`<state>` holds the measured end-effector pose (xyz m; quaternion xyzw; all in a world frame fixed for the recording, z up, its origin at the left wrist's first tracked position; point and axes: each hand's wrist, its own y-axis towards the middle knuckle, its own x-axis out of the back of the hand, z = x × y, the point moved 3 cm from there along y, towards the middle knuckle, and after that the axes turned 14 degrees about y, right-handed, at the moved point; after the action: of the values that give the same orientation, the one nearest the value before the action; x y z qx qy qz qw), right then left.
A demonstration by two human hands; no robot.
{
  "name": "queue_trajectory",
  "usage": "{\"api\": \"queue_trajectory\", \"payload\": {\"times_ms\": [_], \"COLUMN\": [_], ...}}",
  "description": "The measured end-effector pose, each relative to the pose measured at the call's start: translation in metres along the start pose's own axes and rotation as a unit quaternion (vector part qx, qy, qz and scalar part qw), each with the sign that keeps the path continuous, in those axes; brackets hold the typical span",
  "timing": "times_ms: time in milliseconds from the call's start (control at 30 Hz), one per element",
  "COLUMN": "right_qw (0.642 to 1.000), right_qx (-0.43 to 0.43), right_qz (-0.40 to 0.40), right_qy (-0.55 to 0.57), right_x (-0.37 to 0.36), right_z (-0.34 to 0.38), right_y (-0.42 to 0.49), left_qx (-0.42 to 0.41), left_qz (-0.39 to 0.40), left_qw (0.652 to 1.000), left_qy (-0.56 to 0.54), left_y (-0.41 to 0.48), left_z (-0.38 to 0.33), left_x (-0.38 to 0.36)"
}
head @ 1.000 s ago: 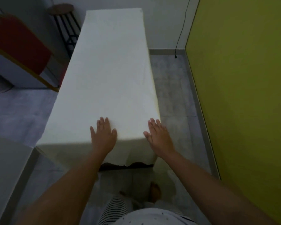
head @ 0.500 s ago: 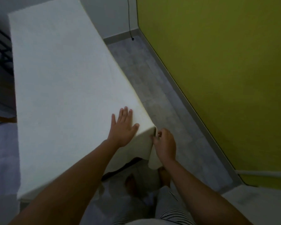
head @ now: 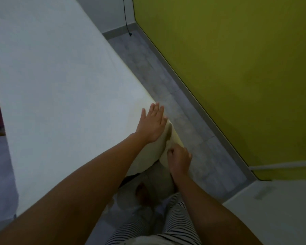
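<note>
**A:** Where is the white sheet [head: 60, 85] lying?

**B:** It is lying spread over a long tabletop hidden beneath it, its near right corner drooping toward the grey floor [head: 189, 124] beside the green wall [head: 237, 68].

**A:** And the hands?

**B:** I am pressing my left hand [head: 153, 123] flat on that corner, fingers straight; my right hand [head: 179, 160] is pinching the hanging fold just below, fingers curled around the cloth.

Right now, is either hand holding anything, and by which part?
The right hand grips the white sheet at its hanging corner, just below the top edge. The left hand holds nothing, lying flat on the sheet's top.
</note>
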<state>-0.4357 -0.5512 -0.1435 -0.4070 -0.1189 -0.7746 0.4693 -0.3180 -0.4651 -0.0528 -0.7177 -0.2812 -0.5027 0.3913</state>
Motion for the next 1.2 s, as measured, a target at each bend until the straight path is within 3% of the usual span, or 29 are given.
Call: {"api": "queue_trajectory", "payload": {"times_ms": [167,300,433,633,733,800,900,967,1067,1133,1200], "right_qw": [0.993,0.996,0.992,0.989,0.987,0.985,0.96,0.933,0.892,0.863,0.835], "right_qx": [0.015,0.058,0.076,0.105,0.125,0.16,0.278,0.357,0.436,0.471,0.495], "right_qz": [-0.091,-0.062,-0.104,-0.024,0.019,0.01,-0.009,0.032,0.117,0.18,0.225], "right_qy": [0.077,0.02,-0.005,-0.106,-0.103,-0.062,0.021,0.038,0.006,-0.035,-0.079], "right_x": [0.024,0.035,0.041,0.019,0.022,0.033,0.048,0.04,0.007,-0.017,-0.035], "right_z": [0.014,0.034,0.028,0.022,0.021,0.033,0.082,0.115,0.144,0.154,0.166], "right_y": [0.014,0.033,0.026,0.016,0.015,0.018,0.011,-0.002,-0.023,-0.037,-0.046], "left_qx": [0.006,0.019,0.015,0.019,0.024,0.07,0.215,0.297,0.389,0.472,0.557], "left_qz": [-0.012,-0.023,-0.025,-0.024,-0.034,-0.074,-0.159,-0.216,-0.264,-0.292,-0.326], "left_qw": [0.999,0.998,0.998,0.998,0.999,0.994,0.957,0.919,0.878,0.827,0.753], "left_qy": [0.036,0.05,0.058,0.047,-0.001,-0.051,-0.116,-0.142,-0.087,-0.088,-0.126], "left_y": [-0.015,-0.016,-0.015,-0.014,-0.02,-0.033,-0.078,-0.118,-0.179,-0.217,-0.25], "left_z": [0.01,0.009,0.01,0.006,0.009,0.026,0.072,0.098,0.119,0.127,0.133], "left_x": [-0.01,-0.014,-0.015,-0.014,-0.008,-0.004,-0.008,-0.012,-0.029,-0.048,-0.064]}}
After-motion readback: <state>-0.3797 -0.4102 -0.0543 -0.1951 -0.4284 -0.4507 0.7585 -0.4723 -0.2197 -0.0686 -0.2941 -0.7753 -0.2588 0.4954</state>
